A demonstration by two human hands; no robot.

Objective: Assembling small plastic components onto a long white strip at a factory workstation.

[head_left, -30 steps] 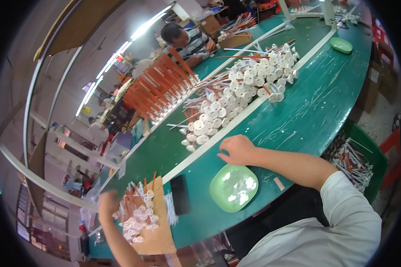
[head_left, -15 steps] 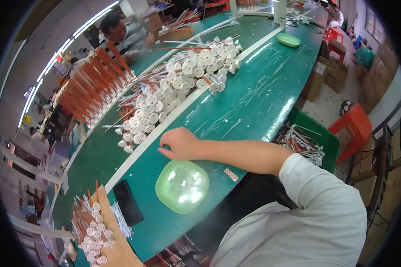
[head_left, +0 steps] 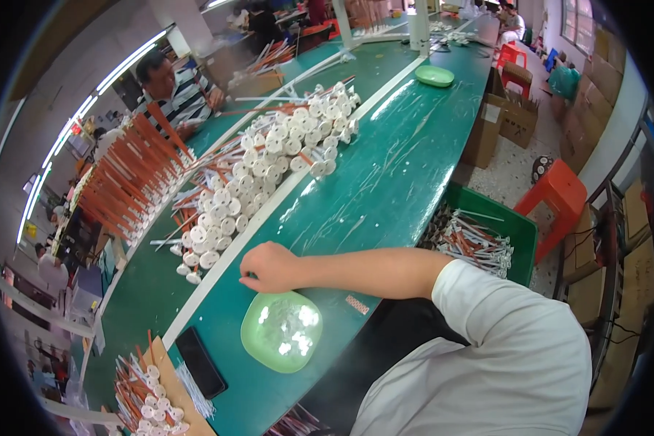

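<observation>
My right hand [head_left: 272, 267] is just beyond the far edge of a light green dish [head_left: 282, 338], low over the green table. Its fingers curl inward and are mostly hidden, so anything between them does not show. Bright glare covers the middle of the dish, and I cannot make out what lies in it. Left of the dish lies a black phone [head_left: 200, 362]. Past the pale divider strip is a big heap of thin orange and white strips with round white ends [head_left: 229, 207]. My left hand is out of view.
Orange strips [head_left: 131, 174] stand in rows at the far left, near a person in a striped shirt [head_left: 174, 94]. A cardboard sheet [head_left: 168, 378] bears more round-ended pieces. A second green dish [head_left: 434, 75] is farther off. Right of the table are a green bin [head_left: 522, 240] and red stool [head_left: 559, 192].
The view has shifted, so the dish, phone and hand appear lower and further left. My right hand stays curled by the dish's far edge.
</observation>
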